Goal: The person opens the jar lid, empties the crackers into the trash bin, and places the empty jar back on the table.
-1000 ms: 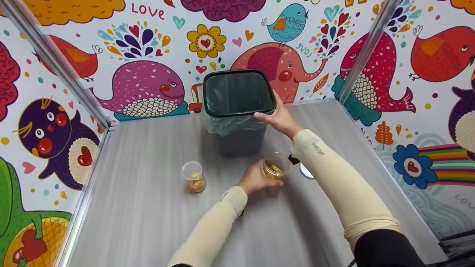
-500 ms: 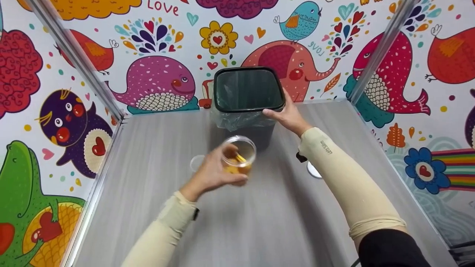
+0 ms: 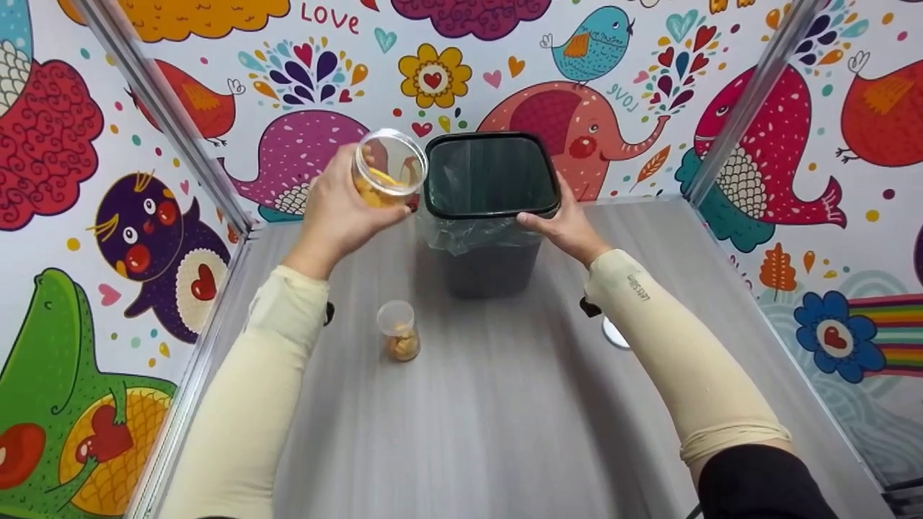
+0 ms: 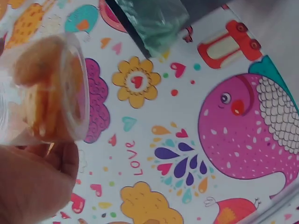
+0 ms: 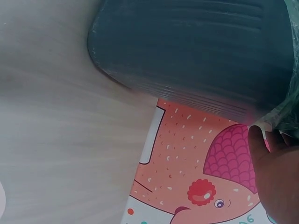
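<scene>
My left hand [image 3: 339, 209] grips a clear plastic jar [image 3: 389, 162] holding yellow-orange pieces. The open-topped jar is raised off the table and sits beside the left rim of the dark trash can [image 3: 487, 270]. In the left wrist view, the pieces lie inside the jar [image 4: 51, 100], with fingers under its wall. A clear liner bag [image 3: 469, 234] is folded over the can's black rim. My right hand [image 3: 572, 225] holds that rim at its near right corner, thumb on the front edge. The right wrist view shows the can's ribbed side [image 5: 187, 51].
A smaller clear container [image 3: 400, 339] with tan pieces stands on the grey table [image 3: 461, 432], left of the trash can. A white disc [image 3: 616, 333] lies partly behind the right forearm. Printed panels [image 3: 433, 29] and metal posts enclose the table.
My left hand has lifted the jar from the table in front of the can, carrying it left and upward to the can's left side. The right hand keeps its hold on the rim.
</scene>
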A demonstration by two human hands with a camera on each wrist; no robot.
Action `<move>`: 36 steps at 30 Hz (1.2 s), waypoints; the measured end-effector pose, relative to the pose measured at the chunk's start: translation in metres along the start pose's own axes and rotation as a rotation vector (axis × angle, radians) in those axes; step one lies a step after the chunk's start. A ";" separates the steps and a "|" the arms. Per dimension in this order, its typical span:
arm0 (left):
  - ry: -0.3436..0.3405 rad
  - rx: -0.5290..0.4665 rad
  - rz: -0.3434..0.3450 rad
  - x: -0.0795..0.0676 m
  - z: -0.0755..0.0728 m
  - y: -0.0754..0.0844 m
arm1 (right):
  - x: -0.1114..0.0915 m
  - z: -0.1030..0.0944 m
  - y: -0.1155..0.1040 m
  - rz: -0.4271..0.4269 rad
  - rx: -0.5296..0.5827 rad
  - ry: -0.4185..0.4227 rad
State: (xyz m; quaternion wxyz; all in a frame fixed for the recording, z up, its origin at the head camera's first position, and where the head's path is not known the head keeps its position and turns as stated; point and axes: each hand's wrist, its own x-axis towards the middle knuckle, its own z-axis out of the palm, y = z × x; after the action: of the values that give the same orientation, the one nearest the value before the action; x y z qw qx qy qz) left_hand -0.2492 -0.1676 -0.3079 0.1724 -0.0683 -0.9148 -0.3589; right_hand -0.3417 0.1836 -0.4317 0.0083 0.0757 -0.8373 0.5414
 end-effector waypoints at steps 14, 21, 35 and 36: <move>-0.002 0.440 0.142 0.064 0.034 -0.018 | 0.000 0.000 -0.001 -0.031 -0.007 0.007; -0.004 0.643 0.244 0.080 0.042 -0.017 | -0.001 0.001 0.000 -0.030 0.005 0.010; -0.028 0.916 0.332 0.094 0.063 0.007 | -0.001 0.000 0.001 -0.005 -0.009 0.012; -0.027 0.933 0.340 0.094 0.065 0.009 | -0.001 0.000 0.001 -0.002 -0.005 0.012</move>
State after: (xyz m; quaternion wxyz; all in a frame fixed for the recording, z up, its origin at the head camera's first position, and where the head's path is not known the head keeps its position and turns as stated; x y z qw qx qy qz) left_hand -0.3520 -0.1169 -0.3118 0.2286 -0.1367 -0.9560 0.1229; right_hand -0.3408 0.1843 -0.4324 0.0140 0.0729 -0.8385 0.5398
